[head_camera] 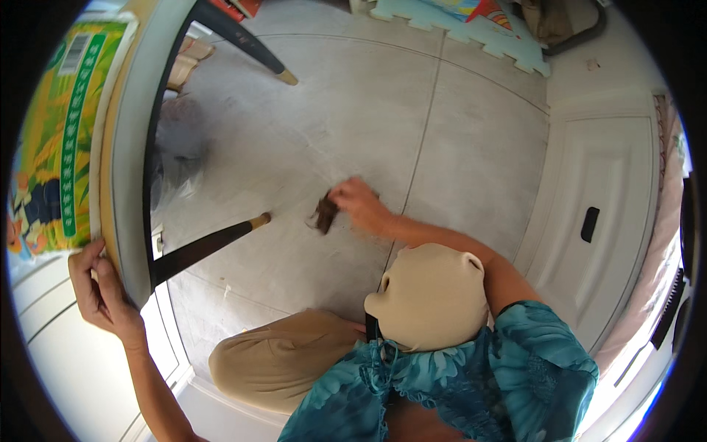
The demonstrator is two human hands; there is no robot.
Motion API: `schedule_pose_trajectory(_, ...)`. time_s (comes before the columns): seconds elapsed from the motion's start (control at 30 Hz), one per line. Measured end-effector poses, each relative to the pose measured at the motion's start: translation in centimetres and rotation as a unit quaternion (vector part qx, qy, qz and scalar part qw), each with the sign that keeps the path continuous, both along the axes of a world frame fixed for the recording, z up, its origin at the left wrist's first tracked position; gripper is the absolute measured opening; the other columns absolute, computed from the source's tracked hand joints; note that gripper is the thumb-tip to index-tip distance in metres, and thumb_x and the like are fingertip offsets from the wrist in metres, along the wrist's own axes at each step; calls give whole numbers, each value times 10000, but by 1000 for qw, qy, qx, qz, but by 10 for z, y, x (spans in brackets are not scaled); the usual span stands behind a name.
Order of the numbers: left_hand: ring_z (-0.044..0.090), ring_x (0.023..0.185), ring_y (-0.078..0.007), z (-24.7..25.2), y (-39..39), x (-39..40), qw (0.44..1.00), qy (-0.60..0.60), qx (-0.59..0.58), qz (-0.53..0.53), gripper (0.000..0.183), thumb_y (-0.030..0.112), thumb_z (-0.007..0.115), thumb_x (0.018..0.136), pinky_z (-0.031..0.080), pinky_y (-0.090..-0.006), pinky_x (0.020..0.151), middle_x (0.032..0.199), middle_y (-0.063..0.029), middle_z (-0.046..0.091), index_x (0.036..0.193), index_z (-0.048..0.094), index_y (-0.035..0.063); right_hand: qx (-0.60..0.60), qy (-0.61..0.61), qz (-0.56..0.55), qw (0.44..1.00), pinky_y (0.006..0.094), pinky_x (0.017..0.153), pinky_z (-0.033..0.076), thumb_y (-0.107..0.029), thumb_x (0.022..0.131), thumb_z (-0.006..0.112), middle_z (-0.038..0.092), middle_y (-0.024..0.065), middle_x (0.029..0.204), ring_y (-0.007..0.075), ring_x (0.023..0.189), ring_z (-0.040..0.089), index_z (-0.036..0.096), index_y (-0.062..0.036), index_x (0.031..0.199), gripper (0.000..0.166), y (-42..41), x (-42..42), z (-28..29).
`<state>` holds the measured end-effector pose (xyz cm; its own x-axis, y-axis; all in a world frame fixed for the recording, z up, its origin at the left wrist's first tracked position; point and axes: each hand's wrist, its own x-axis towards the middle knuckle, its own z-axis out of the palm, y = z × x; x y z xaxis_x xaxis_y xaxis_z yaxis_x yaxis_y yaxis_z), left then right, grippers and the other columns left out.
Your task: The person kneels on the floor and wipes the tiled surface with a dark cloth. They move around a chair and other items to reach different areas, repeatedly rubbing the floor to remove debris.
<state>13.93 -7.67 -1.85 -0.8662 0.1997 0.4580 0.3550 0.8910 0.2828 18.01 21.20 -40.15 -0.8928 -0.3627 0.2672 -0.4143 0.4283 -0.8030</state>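
My right hand, blurred by motion, is low over the grey tiled floor. Its fingertips pinch a dark brown clump that looks like hair, with loose strands sticking out at one side. My left hand grips the near corner of a table on the left. Black tapered table legs with brass-coloured tips slant down to the floor, one of them just left of the clump. A green and yellow printed package bearing writing lies on the table, right by my left fingertips.
Under the table are a clear plastic bag and some shoes. A pale blue foam mat lies at the far side. A white cabinet door with a black handle slot stands at right. My bent knees are close in front.
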Motion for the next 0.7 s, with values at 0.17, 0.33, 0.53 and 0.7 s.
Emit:
schedule_pose_trajectory(0.17, 459, 757, -115, -1, 5, 2, 1000, 23, 8, 1, 195, 105, 488, 931, 350, -223, 728, 831, -34, 520, 973, 628, -23, 55, 84, -115, 988, 446, 802, 461, -1, 827, 534, 593, 87, 1117, 345, 967, 519, 649, -32, 991, 203, 22, -136, -7)
schedule_pose_trajectory(0.33, 506, 796, -118, 2, -11, 4, 1000, 3, 14, -3, 209, 97, 478, 949, 377, -220, 730, 868, -45, 556, 1000, 639, -25, 159, 152, -263, 939, 450, 808, 427, -66, 852, 560, 589, 65, 1153, 323, 991, 523, 659, -79, 1009, 185, -8, -176, -38)
schedule_pose_trajectory(0.53, 500, 779, -111, 2, -13, 5, 1000, 3, -29, -2, 215, 98, 479, 959, 373, -219, 702, 895, -44, 556, 1037, 642, -19, 92, 64, 108, 988, 389, 910, 382, 16, 788, 571, 572, 9, 1184, 240, 1113, 472, 674, -95, 1012, 270, -83, -70, -25)
schedule_pose_trajectory(0.7, 493, 793, -111, 3, -13, -2, 999, 9, -32, -17, 217, 83, 470, 961, 368, -223, 710, 898, -49, 556, 1052, 637, -22, 2, -63, 195, 979, 388, 895, 410, 35, 794, 596, 601, 50, 1110, 278, 1065, 495, 655, -59, 998, 233, -46, -35, -20)
